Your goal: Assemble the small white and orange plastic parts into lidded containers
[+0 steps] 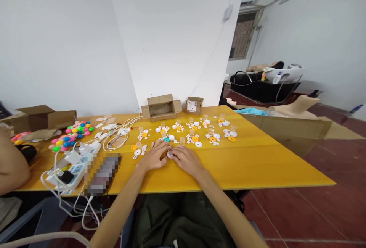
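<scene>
On the near side of the wooden table [246, 164], my left hand [154, 155] and my right hand [185, 159] meet fingertip to fingertip. A small whitish round plastic piece [169, 154] sits between them, pinched by my right fingers. The fingers of my left hand curl in beside it, and what they grip is too small to make out. Just beyond my hands lie a teal ring [166, 140], a white disc [171, 137] and a clear plastic cup [182, 141]. Left of my left hand are a yellow ring [134, 147] and a white wheel [137, 152].
Several groups of clear cups, white pieces and yellow wheels [195, 139] spread across the table. At the back stand an open carton [161, 108] and a smaller box [194, 105]. Leftward lie colourful balls [71, 137], a power strip [82, 168], a phone [103, 174] and another person's arm [13, 164].
</scene>
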A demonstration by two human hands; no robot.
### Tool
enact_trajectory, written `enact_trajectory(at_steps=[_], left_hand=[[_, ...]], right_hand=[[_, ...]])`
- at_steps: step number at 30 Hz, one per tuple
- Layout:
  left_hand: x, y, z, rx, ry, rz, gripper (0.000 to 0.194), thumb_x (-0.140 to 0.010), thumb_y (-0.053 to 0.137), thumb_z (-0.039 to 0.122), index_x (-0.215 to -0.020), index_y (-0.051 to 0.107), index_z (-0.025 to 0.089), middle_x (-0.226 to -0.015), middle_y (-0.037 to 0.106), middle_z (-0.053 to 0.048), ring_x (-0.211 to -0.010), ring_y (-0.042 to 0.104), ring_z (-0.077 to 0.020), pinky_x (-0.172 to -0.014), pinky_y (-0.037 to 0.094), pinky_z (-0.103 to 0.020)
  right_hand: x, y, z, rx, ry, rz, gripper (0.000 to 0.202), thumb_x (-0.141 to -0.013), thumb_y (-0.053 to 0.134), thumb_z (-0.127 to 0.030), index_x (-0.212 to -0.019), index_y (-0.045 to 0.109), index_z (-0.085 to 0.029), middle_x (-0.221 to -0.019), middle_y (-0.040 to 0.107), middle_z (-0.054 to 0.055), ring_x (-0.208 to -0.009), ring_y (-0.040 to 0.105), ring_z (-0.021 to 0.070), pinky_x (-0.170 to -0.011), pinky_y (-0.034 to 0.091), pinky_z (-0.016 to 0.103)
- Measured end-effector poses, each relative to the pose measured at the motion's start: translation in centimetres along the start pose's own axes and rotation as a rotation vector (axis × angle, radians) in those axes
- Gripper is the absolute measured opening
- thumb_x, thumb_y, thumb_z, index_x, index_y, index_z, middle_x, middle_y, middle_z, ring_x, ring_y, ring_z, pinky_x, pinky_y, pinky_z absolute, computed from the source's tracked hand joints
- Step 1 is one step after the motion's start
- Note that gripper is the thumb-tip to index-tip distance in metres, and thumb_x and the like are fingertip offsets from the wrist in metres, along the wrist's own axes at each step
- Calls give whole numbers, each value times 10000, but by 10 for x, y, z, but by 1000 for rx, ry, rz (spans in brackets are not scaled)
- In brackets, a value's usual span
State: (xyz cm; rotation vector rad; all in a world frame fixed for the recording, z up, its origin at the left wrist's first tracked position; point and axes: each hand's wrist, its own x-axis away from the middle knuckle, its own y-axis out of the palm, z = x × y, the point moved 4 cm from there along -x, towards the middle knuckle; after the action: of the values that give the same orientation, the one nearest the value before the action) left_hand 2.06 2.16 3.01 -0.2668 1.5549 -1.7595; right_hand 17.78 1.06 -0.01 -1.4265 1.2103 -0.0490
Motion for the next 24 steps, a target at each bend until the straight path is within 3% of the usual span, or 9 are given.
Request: enact_trajectory(at_steps=[9,15,24], left_hand=[[-1,-5,3,-28,-41,55,282,-792,554,150,-1053,620,232,-1159,651,-84,-1119,510,-298,-964,401,-448],[-2,-7,11,5,-23,39,264,-826,536,167,-1075,591,233,-1185,625,-84,-1135,501,-285,-972,413,-436],[-5,0,14,0,4,6,171,-931,502,236,-1076,591,249,-1188,617,-75,-1161,505,-273,-984,418,-446]], right_hand=[[1,-3,-1,-1,5,23,124,-958,587,-246,-910,700,-228,-975,741,69,-947,652,220,-860,517,357],[1,-12,-4,15,19,164,206,-972,504,-183,-862,673,-224,-894,724,58,-886,645,204,-836,507,328],[4,-15,7,127,235,297,250,-962,462,-165,-779,618,-231,-839,702,65,-834,653,213,-776,478,303]])
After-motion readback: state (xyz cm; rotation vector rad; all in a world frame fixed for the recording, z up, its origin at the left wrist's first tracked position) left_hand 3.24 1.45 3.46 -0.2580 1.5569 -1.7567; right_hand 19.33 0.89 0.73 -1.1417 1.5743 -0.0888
